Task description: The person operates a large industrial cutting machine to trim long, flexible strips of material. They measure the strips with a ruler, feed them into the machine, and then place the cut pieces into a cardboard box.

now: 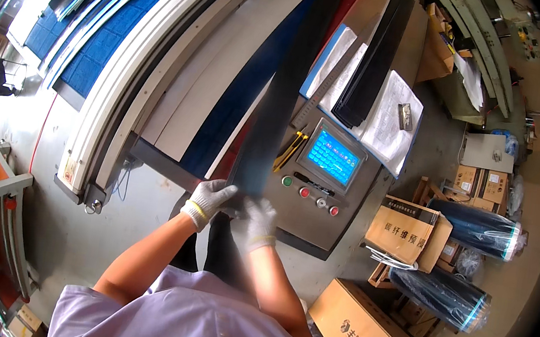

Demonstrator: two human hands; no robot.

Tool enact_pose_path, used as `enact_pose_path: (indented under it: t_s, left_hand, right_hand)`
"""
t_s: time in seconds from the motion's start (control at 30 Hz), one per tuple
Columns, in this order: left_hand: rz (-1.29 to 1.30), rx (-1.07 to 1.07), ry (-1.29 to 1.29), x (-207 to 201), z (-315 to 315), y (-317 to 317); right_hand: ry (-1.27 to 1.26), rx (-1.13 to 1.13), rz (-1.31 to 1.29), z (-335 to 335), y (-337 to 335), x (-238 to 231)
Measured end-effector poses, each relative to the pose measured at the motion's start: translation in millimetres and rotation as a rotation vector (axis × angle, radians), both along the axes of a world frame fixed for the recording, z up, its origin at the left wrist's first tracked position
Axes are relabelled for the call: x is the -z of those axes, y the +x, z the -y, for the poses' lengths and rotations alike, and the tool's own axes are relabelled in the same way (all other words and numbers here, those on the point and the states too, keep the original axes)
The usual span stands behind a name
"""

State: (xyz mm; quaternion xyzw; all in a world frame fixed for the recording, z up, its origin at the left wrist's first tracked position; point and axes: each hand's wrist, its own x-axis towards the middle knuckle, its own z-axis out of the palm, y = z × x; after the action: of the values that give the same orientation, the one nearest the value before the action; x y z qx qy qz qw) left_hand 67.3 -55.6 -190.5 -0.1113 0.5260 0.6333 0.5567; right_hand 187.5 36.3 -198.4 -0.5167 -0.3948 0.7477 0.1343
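**Dark strip (277, 112) left of the touchscreen (333, 156)**

Left hand (212, 197), gloved, lower left of touchscreen: grip closed on the strip's near end. Right hand (259, 222), gloved, also lower left of touchscreen, at that same end; motion-blurred, cannot tell its grip. Yellow-and-black tool (291, 151) just left of touchscreen; black marker (313, 183) just below.

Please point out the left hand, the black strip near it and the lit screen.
Left hand (212, 198), head view: gloved back of hand.
Black strip (287, 86), head view: middle of its face.
Lit screen (333, 157), head view: display centre.
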Motion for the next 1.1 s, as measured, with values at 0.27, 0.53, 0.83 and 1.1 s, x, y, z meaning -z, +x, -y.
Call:
enact_pose_path:
  t_s: [0.27, 0.53, 0.83, 1.1]
  left_hand:
    - [-0.093, 0.048, -0.073, 22.7, 32.2, 7.2]
    - [-0.209, -0.649, -0.606, 35.2, 58.8, -46.6]
    - [-0.234, -0.574, -1.303, 17.4, -12.4, -85.9]
    - [-0.489, -0.664, -0.991, 71.5, 19.1, -76.7]
  right_hand:
    - [-0.21, -0.01, -0.057, 1.1, 6.0, 3.1]
    - [-0.143, -0.009, 0.039, 0.7, 1.2, 17.4]
    - [-0.082, -0.056, 0.086, 5.2, -6.9, 10.9]
    - [-0.06, -0.086, 0.075, 3.7, 0.9, 29.0]
